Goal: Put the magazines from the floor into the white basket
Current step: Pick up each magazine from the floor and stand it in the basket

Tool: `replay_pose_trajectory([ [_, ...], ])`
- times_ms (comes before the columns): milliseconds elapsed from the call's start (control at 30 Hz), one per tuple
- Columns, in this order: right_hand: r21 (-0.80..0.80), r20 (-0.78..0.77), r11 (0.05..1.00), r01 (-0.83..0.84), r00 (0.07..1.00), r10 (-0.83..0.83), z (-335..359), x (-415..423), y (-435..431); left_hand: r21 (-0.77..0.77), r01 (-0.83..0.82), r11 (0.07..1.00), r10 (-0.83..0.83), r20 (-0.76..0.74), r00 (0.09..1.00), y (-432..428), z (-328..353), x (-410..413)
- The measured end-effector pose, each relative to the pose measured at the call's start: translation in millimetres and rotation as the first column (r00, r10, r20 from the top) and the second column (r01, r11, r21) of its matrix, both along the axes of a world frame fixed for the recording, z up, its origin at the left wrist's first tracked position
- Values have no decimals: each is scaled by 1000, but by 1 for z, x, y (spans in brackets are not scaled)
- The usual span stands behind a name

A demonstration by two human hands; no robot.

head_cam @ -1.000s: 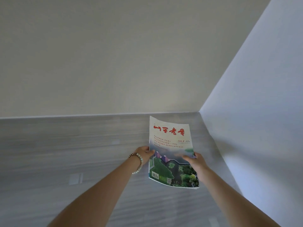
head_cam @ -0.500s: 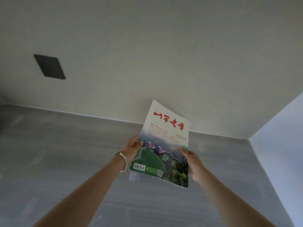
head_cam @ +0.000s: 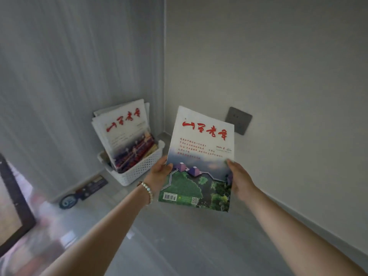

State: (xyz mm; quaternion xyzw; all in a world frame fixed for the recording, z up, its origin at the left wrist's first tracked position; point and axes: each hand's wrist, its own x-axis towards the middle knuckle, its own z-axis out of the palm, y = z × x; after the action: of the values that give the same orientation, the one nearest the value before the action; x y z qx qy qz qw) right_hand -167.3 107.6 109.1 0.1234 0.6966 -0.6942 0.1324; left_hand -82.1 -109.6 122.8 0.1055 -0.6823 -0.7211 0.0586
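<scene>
Head view: both hands hold one magazine point(head_cam: 201, 156) up in the air, cover facing the camera, tilted a little to the right. Its top half is white with red brush lettering, and its lower half shows green hills with a barcode at the bottom left. The left hand point(head_cam: 159, 174) grips the magazine's left edge, thumb on the cover and fingers hidden behind it. A bead bracelet point(head_cam: 148, 191) sits on that wrist. The right hand point(head_cam: 239, 180) grips the right edge the same way — thumb on front, fingers behind the pages.

The basket point(head_cam: 139, 170), white with lattice walls, stands on the floor point(head_cam: 179, 236) in the far corner, where the curtain point(head_cam: 59, 76) meets the wall. It is to the left of the held magazine and apart from it. Several magazines point(head_cam: 123, 132) stand in it, leaning back toward the curtain — the front one carries the same red title.

A grey socket point(head_cam: 238, 120) is set low in the wall, right of the held magazine's top. Along the floor's left edge, by the curtain, lie small dark items point(head_cam: 83, 191), too blurred to identify. A dark frame point(head_cam: 14, 196) cuts in at the far left.
</scene>
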Motion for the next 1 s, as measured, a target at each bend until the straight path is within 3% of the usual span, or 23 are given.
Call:
replay_pose_trajectory([
  [233, 42, -194, 992, -121, 973, 127, 33, -50, -158, -63, -319, 946, 314, -88, 945, -129, 16, 5],
  [433, 11, -272, 963, -269, 926, 262, 49, -91, -243, -179, -599, 780, 592, -95, 800, -183, 7, -3],
  [533, -12, -313, 939, -345, 893, 324, 44, -112, -268, -257, -667, 700, 667, -98, 738, -193, -4, -12],
  [667, -53, -355, 910, -411, 860, 368, 22, -137, -286, -238, -751, 616, 758, -78, 647, -190, -25, -32],
  [900, -156, -253, 870, -467, 871, 422, -27, -158, -292, -254, -827, 502, 810, -198, 552, -187, -69, -47],
  [1000, -107, -228, 843, -527, 838, 495, -44, -162, -293, -241, -831, 501, 827, -150, 542, -189, -83, -51],
])
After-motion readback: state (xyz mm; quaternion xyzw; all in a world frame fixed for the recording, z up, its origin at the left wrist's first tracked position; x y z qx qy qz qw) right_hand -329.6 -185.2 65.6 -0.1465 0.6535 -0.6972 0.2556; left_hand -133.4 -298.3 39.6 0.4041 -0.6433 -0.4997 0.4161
